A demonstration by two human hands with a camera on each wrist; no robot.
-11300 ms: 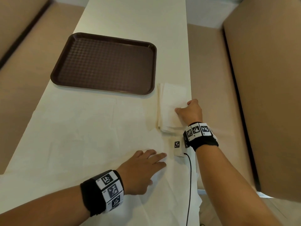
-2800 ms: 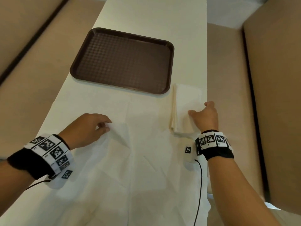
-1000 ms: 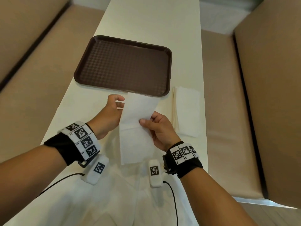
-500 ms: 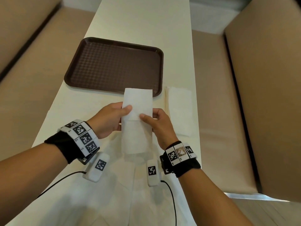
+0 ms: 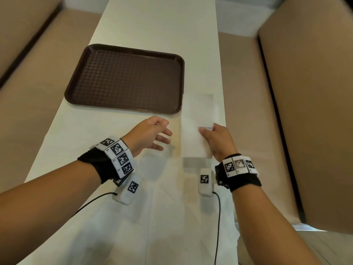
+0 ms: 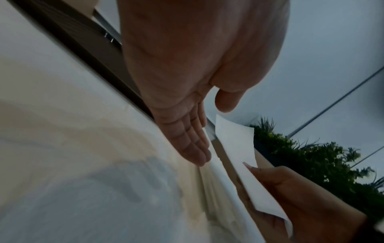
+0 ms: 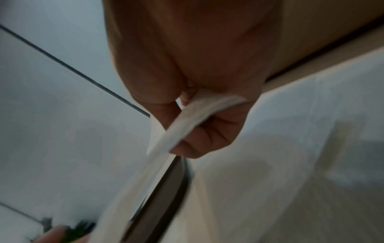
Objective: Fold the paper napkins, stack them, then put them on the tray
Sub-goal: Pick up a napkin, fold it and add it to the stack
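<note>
My right hand pinches a folded white napkin by its right edge, thumb on top, just right of the brown tray near the table's right edge. The stack of folded napkins lay at this spot; the held napkin now hides it. In the right wrist view the napkin runs between thumb and fingers. My left hand hovers open left of the napkin, fingers straight, holding nothing. Unfolded napkins lie spread on the table below both wrists.
Beige bench seats flank the long white table on both sides. The table's right edge runs close by my right hand. Green plants appear in the left wrist view. The tray's surface is bare.
Both hands held the folded napkin in front of the tray; now the left hand has let go and the right hand has carried it rightward over the stack's spot.
</note>
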